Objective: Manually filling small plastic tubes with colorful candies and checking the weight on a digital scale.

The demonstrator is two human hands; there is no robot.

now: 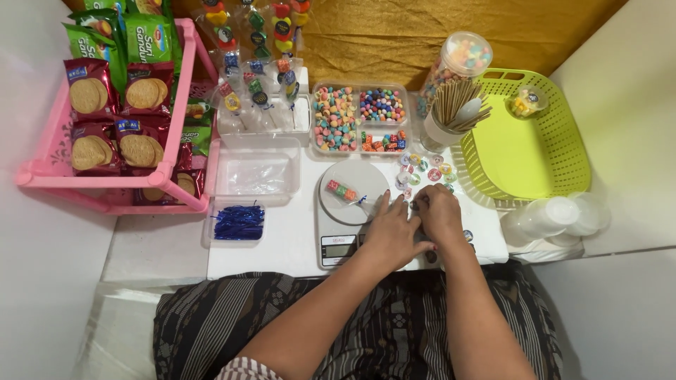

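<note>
A white tabletop [282, 246] carries everything. At its left a pink rack [42, 176] holds red and green biscuit packets [137, 91]; at its right lies a lime-green basket [528, 151], with clear plastic cups [556, 214] just in front of it. Between them sit a clear compartment tray of coloured candies [359, 116], a row of wrapped candy skewers [257, 84], a cup of wooden sticks [454, 109], an empty clear tub [257, 172] and a small tray of blue twist ties [238, 222].

Near the front edge stands a kitchen scale [345, 211] with a small wrapped candy skewer [343, 191] on its round plate, its long axis running from upper left to lower right, the lower end pointing toward the hands.

The left hand [391, 236] lies flat, fingers spread and holding nothing, its fingertips touching the plate's right rim; it is the nearer hand to the skewer, which lies up and to its left. The right hand [438, 214], just beside it, is pinched, possibly on a tiny sticker, though that is too small to tell. Round stickers [422, 169] lie scattered beyond it
</note>
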